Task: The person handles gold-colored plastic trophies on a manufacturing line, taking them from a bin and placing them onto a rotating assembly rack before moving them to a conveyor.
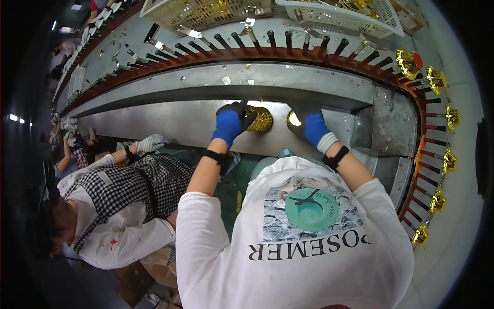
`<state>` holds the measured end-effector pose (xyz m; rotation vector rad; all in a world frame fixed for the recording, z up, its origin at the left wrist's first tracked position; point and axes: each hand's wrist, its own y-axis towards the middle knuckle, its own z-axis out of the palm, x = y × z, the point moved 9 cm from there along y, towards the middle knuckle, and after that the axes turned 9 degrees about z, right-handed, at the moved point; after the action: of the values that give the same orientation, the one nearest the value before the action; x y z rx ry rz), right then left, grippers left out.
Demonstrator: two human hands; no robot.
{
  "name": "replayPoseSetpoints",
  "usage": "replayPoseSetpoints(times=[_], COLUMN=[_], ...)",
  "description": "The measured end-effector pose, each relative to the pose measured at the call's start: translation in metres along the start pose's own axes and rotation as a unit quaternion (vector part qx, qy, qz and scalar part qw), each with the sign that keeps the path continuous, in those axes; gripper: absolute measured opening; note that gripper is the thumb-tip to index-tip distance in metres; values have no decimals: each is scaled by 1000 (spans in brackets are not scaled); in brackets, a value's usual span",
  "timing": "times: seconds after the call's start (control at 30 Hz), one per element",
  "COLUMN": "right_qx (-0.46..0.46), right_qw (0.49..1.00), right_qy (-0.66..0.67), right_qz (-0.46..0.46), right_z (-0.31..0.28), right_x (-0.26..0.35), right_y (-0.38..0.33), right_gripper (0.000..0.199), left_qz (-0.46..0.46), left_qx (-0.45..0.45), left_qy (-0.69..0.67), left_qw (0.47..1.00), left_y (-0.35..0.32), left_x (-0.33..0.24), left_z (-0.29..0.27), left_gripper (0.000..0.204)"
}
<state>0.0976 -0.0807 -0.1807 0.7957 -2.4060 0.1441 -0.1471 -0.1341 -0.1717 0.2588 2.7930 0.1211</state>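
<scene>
Our left hand (231, 121), in a blue-and-dark glove, sets its fingers against the left side of a gold stack (261, 119); we cannot tell how firmly it grips. Our right hand (312, 123) pinches a shiny gold piece (294, 119) just right of the stack, which sits between both hands, midway between the near and far edges of the metal worktop (175, 119). Behind that far edge a raised ledge (226, 77) runs along, then a brown rail (329, 61) of black-tipped pegs (271, 38), curving past the worktop's right end, where gold ornaments (453, 117) hang. Pale crates (211, 15) stand beyond. By the near edge, toward the left, a co-worker (128, 183) in a checked apron extends a gloved hand (153, 143). Green floor (244, 170) shows below.
</scene>
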Motion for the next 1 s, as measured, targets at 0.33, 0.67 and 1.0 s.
replayPoseSetpoints(times=[0.33, 0.67, 1.0], right_qx=[35, 296, 235], right_qw=[988, 882, 766], right_qy=[65, 318, 555], right_qz=[137, 182, 223], right_z=[16, 145, 280], right_x=[-121, -57, 56], right_y=[-72, -2, 91], right_gripper=[125, 63, 70], left_qz=[-340, -488, -441], left_qx=[-260, -128, -104], left_qy=[-417, -716, -770], left_qw=[802, 484, 450], left_y=[-113, -134, -142], left_x=[51, 81, 172], left_z=[51, 129, 109], left_gripper=[79, 99, 104])
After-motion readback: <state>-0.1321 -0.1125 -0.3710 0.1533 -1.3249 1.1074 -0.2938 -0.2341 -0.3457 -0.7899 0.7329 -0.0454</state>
